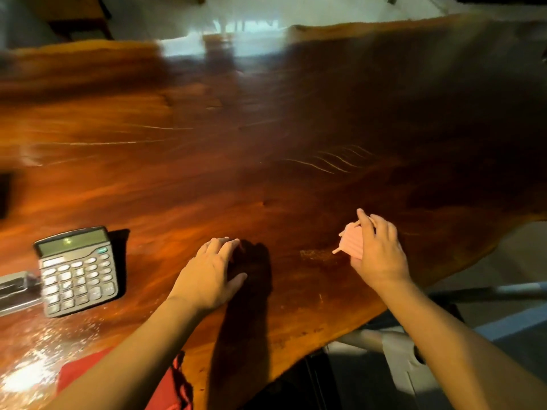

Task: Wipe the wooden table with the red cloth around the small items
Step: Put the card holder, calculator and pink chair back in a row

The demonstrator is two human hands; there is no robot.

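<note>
The wooden table (266,143) fills most of the view, glossy and reddish brown. The red cloth (165,389) lies at the near edge, partly hidden under my left forearm, and neither hand touches it. My left hand (211,273) rests flat on the table with its fingers apart and nothing in it. My right hand (377,253) hovers near the right edge, closed on a bundle of pink sticks (350,242) that poke out past the fingers.
A grey calculator (75,270) sits at the left, with a silver stapler (17,291) beside it and a dark object (4,193) at the far left edge. The table's wavy right edge (444,279) drops to the floor and a metal frame.
</note>
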